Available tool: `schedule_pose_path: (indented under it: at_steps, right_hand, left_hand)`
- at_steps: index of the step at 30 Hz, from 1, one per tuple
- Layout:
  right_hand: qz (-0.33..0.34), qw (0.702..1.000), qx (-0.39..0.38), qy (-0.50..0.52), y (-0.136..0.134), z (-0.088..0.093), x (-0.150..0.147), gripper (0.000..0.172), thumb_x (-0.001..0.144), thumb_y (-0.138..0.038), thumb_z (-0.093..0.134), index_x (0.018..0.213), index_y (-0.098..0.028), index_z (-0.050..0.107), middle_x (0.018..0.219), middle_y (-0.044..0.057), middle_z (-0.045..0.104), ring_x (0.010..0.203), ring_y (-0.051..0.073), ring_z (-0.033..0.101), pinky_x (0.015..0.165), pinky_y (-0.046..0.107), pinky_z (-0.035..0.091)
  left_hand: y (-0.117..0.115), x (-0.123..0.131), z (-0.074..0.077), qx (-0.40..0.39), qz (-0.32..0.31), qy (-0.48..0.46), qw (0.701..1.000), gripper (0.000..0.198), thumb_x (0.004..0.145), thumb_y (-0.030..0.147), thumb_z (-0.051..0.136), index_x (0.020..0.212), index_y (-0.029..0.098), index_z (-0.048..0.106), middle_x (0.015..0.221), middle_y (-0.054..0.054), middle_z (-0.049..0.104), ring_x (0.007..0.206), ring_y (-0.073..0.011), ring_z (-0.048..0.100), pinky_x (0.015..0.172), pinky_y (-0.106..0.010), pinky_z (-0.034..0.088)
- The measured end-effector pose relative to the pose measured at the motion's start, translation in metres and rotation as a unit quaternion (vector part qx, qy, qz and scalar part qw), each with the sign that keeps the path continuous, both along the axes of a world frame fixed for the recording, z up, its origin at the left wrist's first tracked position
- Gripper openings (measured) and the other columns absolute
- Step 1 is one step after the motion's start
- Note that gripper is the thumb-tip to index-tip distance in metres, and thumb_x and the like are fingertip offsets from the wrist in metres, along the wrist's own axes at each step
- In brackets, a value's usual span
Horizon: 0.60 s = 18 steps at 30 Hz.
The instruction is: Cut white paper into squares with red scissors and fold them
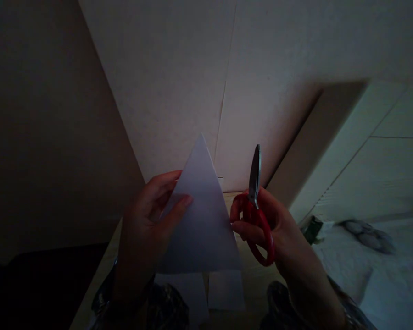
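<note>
My left hand (151,215) pinches a white paper folded into a triangle (201,215), thumb on its front face, the tip pointing up. Right beside the paper's right edge, my right hand (268,229) grips red-handled scissors (256,206). The fingers pass through the red loops. The metal blades point straight up and look closed together. The hands are held up in front of a pale wall in dim light.
White paper pieces (223,288) lie on a light surface (241,279) below the hands. A pale cabinet or door panel (382,156) stands at the right, with a bed or cloth surface (392,270) and a grey item (365,236) on it. Dark area at the left.
</note>
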State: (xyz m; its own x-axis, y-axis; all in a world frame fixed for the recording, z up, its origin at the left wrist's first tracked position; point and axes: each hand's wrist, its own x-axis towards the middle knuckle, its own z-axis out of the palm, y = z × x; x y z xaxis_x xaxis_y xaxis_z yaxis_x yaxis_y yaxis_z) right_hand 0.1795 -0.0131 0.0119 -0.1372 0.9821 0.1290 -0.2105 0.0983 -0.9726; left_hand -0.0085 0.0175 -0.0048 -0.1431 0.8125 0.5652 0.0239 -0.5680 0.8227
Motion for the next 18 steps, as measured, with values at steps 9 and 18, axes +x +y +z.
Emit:
schedule_pose_path:
  at_steps: [9, 18]
  right_hand:
    - [-0.061, 0.998, 0.013, -0.030, 0.0014, -0.0032, -0.0014, 0.037, 0.064, -0.023, 0.087, 0.077, -0.024, 0.052, 0.076, -0.006, 0.066, 0.063, 0.010, 0.060, 0.054, 0.020, 0.049]
    - [-0.076, 0.996, 0.036, -0.041, 0.0008, -0.0013, -0.0041, 0.035, 0.064, -0.017, 0.084, 0.077, -0.024, 0.052, 0.071, -0.007, 0.066, 0.060, 0.011, 0.061, 0.053, 0.021, 0.047]
  left_hand:
    - [-0.0030, 0.0012, 0.0024, -0.024, 0.001, 0.009, 1.000, 0.024, 0.079, 0.017, 0.076, 0.100, 0.029, 0.074, 0.098, 0.002, 0.079, 0.091, -0.0188, 0.075, 0.082, -0.027, 0.061]
    - [-0.0049, 0.0020, 0.0017, -0.019, -0.023, 0.003, 1.000, 0.025, 0.079, 0.017, 0.076, 0.100, 0.030, 0.073, 0.098, 0.005, 0.078, 0.091, -0.0140, 0.074, 0.084, -0.022, 0.060]
